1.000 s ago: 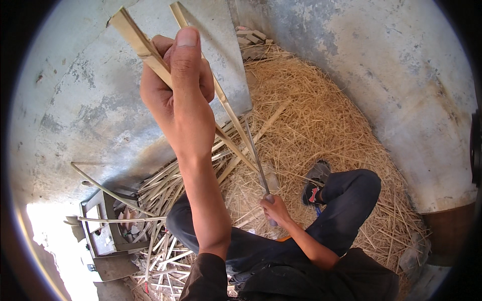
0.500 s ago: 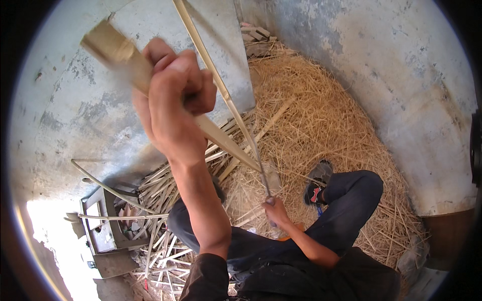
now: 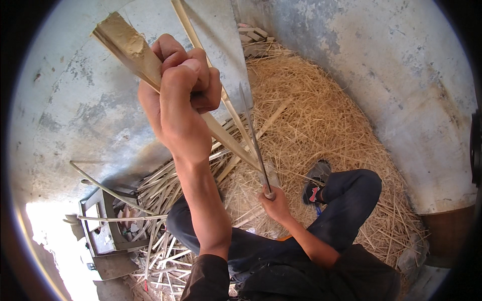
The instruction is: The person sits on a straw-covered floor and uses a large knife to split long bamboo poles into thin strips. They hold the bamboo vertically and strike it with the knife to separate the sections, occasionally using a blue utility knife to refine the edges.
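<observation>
My left hand [image 3: 183, 100] is raised high at the upper left, its fingers closed round a thick, flat strip of split bamboo [image 3: 123, 42]. One rough-cut end sticks out above the fist; the rest slopes down toward the middle of the floor. Low in the centre, my right hand [image 3: 276, 204] grips the handle of a long, narrow-bladed knife [image 3: 255, 140]. Its blade points up and away, crossing near the strip's lower end; whether they touch I cannot tell. A second long bamboo strip [image 3: 231, 108] runs behind my left hand from the top edge down to the same spot.
Pale shavings [image 3: 311, 100] heap against the walls at the back and right. Split bamboo pieces [image 3: 155, 193] pile up to the left, beside a grey box-like frame [image 3: 108, 226] with a long bent strip [image 3: 115, 193] over it. My folded legs [image 3: 341, 205] flank the work spot.
The knife's blade has swung up and now shows its full length. My left hand has shifted slightly to the right with the bamboo strip.
</observation>
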`<state>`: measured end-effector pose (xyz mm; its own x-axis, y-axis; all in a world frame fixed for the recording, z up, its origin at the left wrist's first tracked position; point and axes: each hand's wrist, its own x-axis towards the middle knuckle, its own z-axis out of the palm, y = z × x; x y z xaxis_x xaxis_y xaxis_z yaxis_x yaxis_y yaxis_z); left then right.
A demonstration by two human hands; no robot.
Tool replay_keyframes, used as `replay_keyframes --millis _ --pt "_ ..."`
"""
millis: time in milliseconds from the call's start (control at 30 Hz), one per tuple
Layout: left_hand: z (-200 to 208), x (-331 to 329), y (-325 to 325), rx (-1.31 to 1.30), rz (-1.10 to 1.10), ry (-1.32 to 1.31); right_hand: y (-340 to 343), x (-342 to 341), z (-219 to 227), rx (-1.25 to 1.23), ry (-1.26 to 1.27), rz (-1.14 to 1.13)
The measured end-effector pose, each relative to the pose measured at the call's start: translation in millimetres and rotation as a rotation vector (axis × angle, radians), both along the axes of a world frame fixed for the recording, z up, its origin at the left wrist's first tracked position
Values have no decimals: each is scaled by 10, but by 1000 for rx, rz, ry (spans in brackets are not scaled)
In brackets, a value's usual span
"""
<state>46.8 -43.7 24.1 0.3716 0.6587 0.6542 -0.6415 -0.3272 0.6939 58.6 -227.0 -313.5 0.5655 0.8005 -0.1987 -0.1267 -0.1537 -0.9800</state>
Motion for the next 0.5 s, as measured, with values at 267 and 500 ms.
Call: replay_keyframes --millis 267,500 --pt "-21 -132 12 -62 -1 20 -392 4 -1567 -524 193 -105" --pt "-16 -87 3 -61 -44 27 -155 76 -704 -165 497 -96"
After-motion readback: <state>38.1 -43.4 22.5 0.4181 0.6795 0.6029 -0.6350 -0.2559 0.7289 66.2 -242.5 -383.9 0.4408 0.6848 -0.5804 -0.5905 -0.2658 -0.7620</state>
